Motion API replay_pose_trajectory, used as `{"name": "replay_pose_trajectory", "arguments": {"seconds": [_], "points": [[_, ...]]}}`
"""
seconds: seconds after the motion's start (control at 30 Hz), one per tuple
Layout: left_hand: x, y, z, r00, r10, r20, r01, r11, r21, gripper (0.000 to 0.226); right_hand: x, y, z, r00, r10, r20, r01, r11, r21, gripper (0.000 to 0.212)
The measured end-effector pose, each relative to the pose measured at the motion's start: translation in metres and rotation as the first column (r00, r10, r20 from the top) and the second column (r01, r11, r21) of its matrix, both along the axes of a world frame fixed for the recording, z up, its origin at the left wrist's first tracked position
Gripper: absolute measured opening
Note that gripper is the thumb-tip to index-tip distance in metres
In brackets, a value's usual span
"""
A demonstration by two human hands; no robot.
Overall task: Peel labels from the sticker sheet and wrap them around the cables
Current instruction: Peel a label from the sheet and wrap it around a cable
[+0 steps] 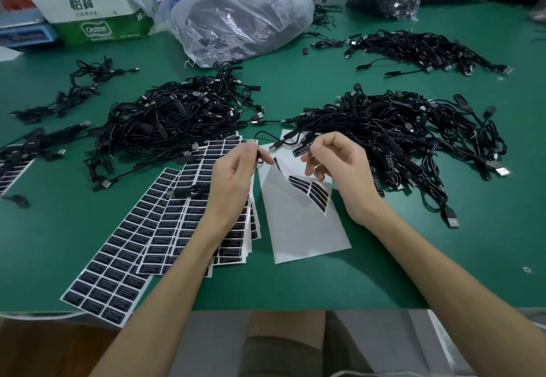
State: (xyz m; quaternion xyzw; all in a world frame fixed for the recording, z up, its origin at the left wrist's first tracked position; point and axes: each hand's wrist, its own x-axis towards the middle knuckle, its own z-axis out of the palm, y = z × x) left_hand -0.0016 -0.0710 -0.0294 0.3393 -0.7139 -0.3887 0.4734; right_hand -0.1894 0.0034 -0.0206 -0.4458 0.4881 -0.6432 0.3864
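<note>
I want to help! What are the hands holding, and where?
The left hand pinches a black cable on its thin cord; the right hand pinches a label by one end.

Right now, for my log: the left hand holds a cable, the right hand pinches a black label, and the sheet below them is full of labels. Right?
No: the head view shows the sheet almost bare, few labels left. The left hand does hold a cable; the right hand pinches a black label.
</note>
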Motion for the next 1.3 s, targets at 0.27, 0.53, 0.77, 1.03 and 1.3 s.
{"name": "replay_pose_trajectory", "arguments": {"seconds": [0.27,0.53,0.77,1.03,1.3], "points": [[0.002,-0.008,-0.006,0.996,0.074,-0.049,-0.069,0.993,0.091,0.023,0.008,-0.002,-0.003,0.994,0.109,0.030,-0.112,0.986,0.120,0.012],[-0.007,-0.004,-0.011,0.972,-0.106,0.208,0.096,0.994,0.057,0.026,0.001,-0.004,-0.005,0.997,0.010,0.072,-0.018,0.993,0.116,0.010],[-0.005,0.000,-0.015,0.952,-0.013,0.305,0.036,0.997,-0.070,0.013,0.002,-0.004,-0.005,0.997,0.016,0.078,-0.026,0.991,0.134,0.011],[-0.007,-0.001,-0.021,0.919,-0.019,0.395,0.087,0.984,-0.155,0.014,0.004,-0.003,-0.002,0.995,-0.030,0.093,0.016,0.990,0.139,0.014],[-0.007,-0.002,-0.021,0.904,-0.033,0.425,0.083,0.991,-0.101,0.015,0.002,-0.003,-0.001,0.994,-0.071,0.084,0.065,0.995,0.071,0.013]]}}
